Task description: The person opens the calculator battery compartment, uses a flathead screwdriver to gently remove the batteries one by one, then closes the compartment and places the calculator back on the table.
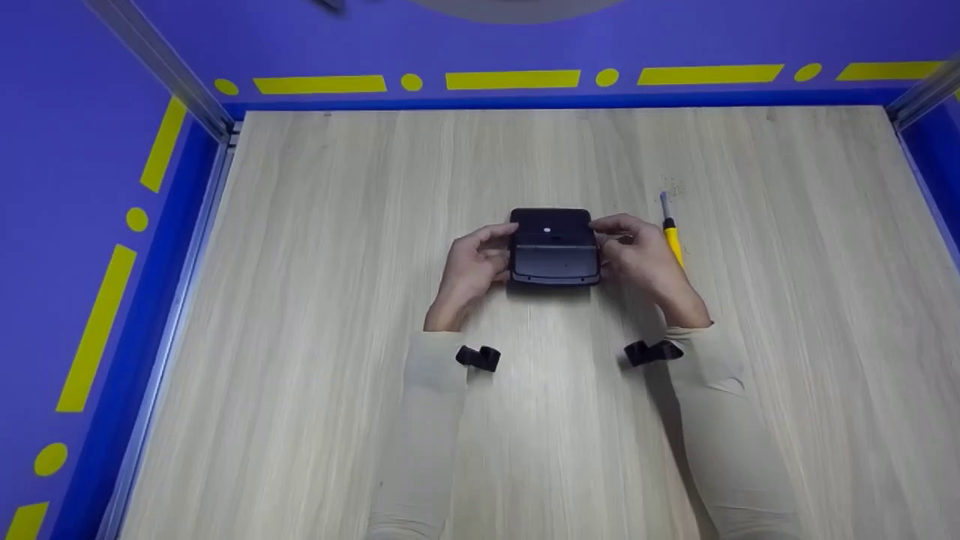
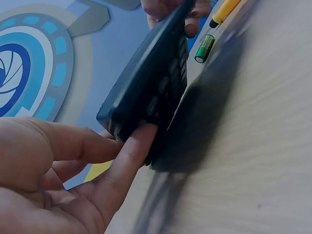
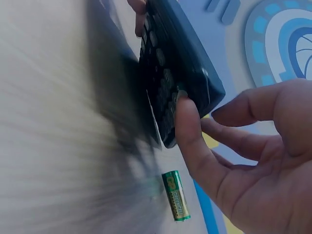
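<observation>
A black calculator (image 1: 555, 259) is held just off the tabletop between both hands, its back turned up toward the head camera. Its keys (image 2: 163, 85) face down toward the table, as the wrist views show. My left hand (image 1: 471, 262) pinches the left edge, one digit pressing on the key side. At the opposite edge my right hand (image 1: 637, 259) grips with its thumb on the keys and fingers by the back. A green and gold battery (image 3: 176, 196) lies on the table beyond the calculator, hidden from the head view.
To the right of the right hand lies a yellow screwdriver (image 1: 673, 238) with a black collar, pointing away. Some dark specks (image 1: 670, 184) dot the wood near its tip. Blue panels (image 1: 510, 45) with yellow marks border the wooden table (image 1: 337, 225).
</observation>
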### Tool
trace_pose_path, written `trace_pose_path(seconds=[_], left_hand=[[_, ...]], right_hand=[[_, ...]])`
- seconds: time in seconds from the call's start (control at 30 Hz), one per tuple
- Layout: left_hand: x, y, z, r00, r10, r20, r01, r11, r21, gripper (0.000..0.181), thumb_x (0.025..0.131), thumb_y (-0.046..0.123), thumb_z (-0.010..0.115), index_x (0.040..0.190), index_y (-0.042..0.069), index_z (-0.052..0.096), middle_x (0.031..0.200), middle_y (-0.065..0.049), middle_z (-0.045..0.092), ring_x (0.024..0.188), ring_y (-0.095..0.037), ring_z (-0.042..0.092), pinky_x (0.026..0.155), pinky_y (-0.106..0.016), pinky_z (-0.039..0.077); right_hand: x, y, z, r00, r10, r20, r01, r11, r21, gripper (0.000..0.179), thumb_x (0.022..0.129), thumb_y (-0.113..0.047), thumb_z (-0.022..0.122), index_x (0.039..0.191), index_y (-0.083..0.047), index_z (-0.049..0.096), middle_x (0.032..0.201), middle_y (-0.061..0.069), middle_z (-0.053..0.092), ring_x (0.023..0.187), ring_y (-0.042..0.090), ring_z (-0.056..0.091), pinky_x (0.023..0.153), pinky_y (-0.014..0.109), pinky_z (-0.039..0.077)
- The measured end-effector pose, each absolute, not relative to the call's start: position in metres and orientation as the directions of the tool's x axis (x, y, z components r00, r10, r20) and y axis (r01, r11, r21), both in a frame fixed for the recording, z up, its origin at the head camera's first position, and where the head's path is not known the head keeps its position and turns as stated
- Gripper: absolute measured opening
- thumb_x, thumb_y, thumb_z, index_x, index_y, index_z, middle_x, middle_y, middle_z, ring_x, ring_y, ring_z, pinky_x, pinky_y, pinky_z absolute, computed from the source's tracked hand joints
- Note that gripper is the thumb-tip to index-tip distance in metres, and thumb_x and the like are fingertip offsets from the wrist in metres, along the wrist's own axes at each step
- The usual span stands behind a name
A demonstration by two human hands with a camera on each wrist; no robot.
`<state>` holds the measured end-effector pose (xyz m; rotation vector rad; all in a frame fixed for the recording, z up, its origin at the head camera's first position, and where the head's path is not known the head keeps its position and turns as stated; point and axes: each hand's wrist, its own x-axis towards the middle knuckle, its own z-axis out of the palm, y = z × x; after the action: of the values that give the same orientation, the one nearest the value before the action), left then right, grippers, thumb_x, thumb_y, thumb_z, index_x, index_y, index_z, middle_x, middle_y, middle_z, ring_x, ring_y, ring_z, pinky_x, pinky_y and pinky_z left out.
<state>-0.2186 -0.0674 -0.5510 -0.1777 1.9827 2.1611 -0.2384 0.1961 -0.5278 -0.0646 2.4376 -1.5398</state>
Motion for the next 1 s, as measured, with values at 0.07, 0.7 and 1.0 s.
trace_pose_path(seconds=[0.07, 0.7, 1.0], left_hand=[[-0.219, -0.067, -0.551, -0.972, 0.073, -0.224, -0.230, -0.088, 0.969, 0.047, 0.094, -0.020, 0.063, 0.137, 0.000, 0.069, 0.122, -0.019, 0.072, 0.095, -0.022, 0.076, 0.076, -0.032, 0.064], [-0.219, -0.072, -0.547, -0.992, 0.089, -0.090, -0.073, 0.175, 0.982, 0.047, 0.098, -0.004, 0.070, 0.142, 0.012, 0.069, 0.151, -0.007, 0.061, 0.133, -0.022, 0.060, 0.106, -0.035, 0.051], [-0.219, -0.073, -0.548, -0.996, 0.088, -0.005, 0.015, 0.224, 0.974, 0.043, 0.103, 0.009, 0.070, 0.145, 0.015, 0.067, 0.145, -0.003, 0.066, 0.138, -0.023, 0.057, 0.116, -0.038, 0.044]], right_hand=[[-0.239, 0.198, -0.528, -0.965, -0.195, -0.173, 0.066, 0.462, -0.884, 0.038, 0.102, 0.002, 0.055, 0.138, 0.002, 0.067, 0.132, 0.020, 0.065, 0.095, 0.024, 0.066, 0.072, 0.023, 0.056], [-0.244, 0.218, -0.530, -0.933, -0.359, 0.014, -0.180, 0.435, -0.882, 0.048, 0.097, 0.013, 0.067, 0.142, -0.004, 0.067, 0.142, 0.016, 0.063, 0.116, 0.033, 0.069, 0.094, 0.020, 0.055], [-0.243, 0.219, -0.530, -0.945, -0.321, 0.060, -0.187, 0.380, -0.906, 0.043, 0.102, 0.004, 0.066, 0.144, -0.009, 0.068, 0.140, 0.012, 0.067, 0.119, 0.027, 0.067, 0.092, 0.019, 0.054]])
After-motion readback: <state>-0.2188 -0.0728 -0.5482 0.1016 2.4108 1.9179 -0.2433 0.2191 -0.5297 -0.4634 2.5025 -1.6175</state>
